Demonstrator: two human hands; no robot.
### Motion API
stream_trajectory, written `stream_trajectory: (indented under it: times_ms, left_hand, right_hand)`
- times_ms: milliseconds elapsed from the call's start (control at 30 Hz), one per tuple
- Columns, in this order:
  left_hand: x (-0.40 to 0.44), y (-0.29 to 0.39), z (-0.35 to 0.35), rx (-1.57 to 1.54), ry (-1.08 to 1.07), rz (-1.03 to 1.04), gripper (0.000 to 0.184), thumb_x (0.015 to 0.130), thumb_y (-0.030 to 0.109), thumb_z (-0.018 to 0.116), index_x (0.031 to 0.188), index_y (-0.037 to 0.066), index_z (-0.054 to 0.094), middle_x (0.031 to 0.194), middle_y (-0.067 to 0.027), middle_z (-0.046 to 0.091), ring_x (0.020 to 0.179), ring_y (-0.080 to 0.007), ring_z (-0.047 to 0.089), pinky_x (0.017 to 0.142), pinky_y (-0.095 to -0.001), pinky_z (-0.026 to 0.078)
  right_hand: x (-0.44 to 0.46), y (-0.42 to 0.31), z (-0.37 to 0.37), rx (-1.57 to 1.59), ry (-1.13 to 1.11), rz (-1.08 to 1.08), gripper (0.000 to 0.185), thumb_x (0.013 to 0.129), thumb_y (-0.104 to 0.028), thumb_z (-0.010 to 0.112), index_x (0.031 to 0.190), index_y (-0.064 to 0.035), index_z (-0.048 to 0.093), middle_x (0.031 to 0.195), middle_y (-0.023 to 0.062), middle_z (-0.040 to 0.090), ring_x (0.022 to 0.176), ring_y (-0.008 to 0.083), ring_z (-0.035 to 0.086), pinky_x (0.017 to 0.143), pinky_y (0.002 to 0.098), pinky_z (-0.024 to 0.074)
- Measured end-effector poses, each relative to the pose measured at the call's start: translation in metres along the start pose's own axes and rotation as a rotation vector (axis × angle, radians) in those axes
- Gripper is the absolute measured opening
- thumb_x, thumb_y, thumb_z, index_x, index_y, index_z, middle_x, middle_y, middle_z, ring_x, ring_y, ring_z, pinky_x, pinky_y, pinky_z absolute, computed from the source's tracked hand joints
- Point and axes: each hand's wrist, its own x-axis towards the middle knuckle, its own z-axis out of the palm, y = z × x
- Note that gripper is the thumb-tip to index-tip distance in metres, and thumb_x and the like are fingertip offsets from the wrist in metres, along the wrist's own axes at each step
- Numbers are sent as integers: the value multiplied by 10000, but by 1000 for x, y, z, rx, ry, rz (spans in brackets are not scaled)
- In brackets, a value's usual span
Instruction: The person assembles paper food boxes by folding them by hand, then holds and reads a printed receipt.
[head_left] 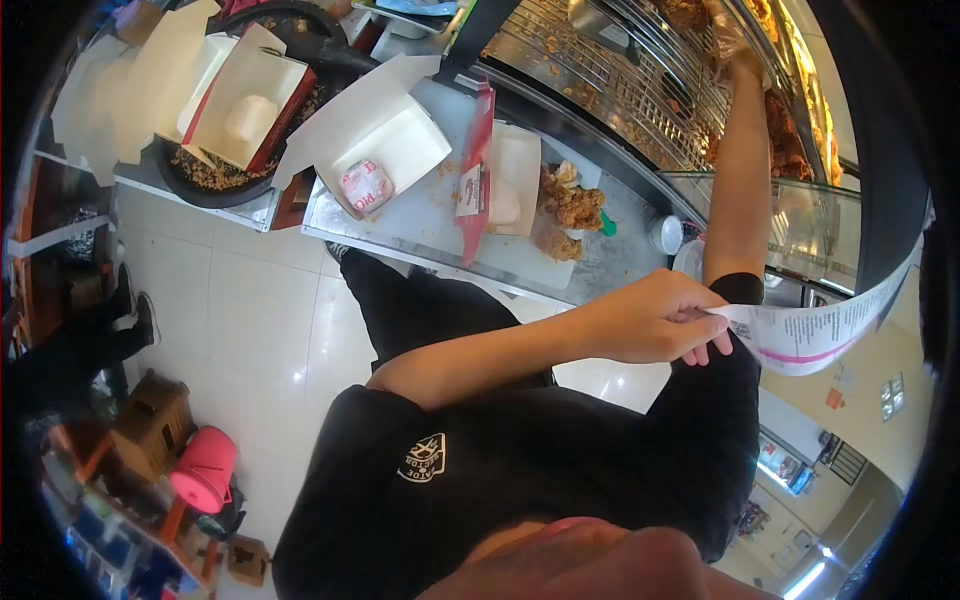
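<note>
My left hand pinches the end of a long printed receipt with a pink stripe, which curls away to the right. My right hand, in a thin clear plastic glove, reaches into the glass-fronted display case near fried chicken pieces; its fingers are partly hidden. Open on the counter are a white carton with a paper-wrapped round packet, a red-flapped carton with a pale round item, and another carton at left. Fried chicken lies beside the red-flapped carton.
A metal counter runs in front of me, with a small white tub near its right end. Wire racks fill the display case. A dark round pan with crumbs is at left. A pink bucket stands at lower left.
</note>
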Motion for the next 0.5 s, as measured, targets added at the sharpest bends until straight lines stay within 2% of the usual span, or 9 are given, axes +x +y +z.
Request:
stream_trajectory:
  times_ms: [267,367,433,500]
  left_hand:
    - [-5,4,-2,-4,5,17,307,1034,196,475,1129,-27,663,1046,-114,708,854,-168,687,784,-296,558]
    - [-5,9,0,28,-8,-4,306,1036,192,472,1142,-26,660,1057,-113,708,855,-164,688,780,-290,559]
    - [-2,-1,3,12,-11,-11,307,1038,191,469,1147,-22,660,1058,-112,709,852,-161,689,775,-285,560]
    - [0,-7,6,-3,-11,-21,306,1038,186,467,1155,-22,659,1061,-112,709,847,-160,691,771,-282,562]
  right_hand:
    - [-27,-29,-17,-26,58,-91,671,907,-653,460,1365,-173,560,1200,211,654,1091,372,639,949,502,485]
    - [-75,-72,-55,-19,86,-237,672,904,-655,467,1367,-177,559,1203,217,652,1091,376,639,952,510,481]
    - [-112,-117,-96,67,-11,-364,672,903,-657,472,1368,-180,558,1205,220,650,1092,379,638,953,515,478]
    - [-120,-145,-114,230,-159,-454,557,960,-425,519,1456,-182,442,1503,155,428,1352,344,442,1131,438,365]
